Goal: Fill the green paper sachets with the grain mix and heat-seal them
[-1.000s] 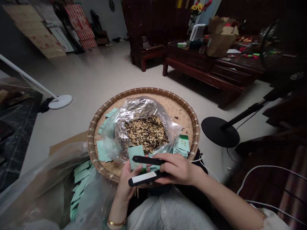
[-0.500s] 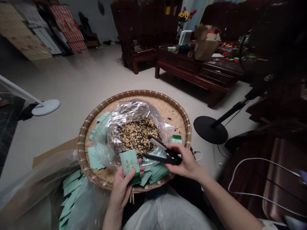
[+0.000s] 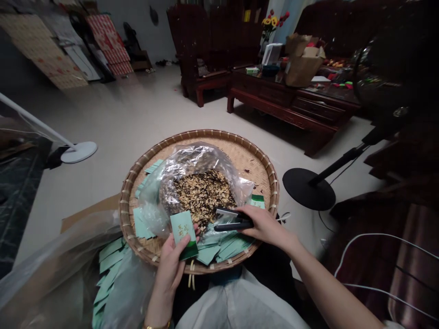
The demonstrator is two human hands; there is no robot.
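Observation:
My left hand grips a light green tea sachet with gold characters and a darker green lower end, thumb across its front. To its right, my right hand is closed around a black hair straightener. The straightener's two arms are apart, pointing left toward the sachet without touching it. Behind both hands, an open clear plastic bag holds a loose dark and pale yellow dried mix. The bag sits in a round woven bamboo tray. Several flat green sachets lie along the tray's near side.
More green sachets fill a clear plastic bag at the lower left. A black fan stand base is right of the tray, a white round base left. A dark wooden table stands behind. A white cable runs at right.
The straightener's arms have come closer together and now lie more level. The sachet has tilted slightly in my left hand. The whole view has shifted, with the room appearing further right.

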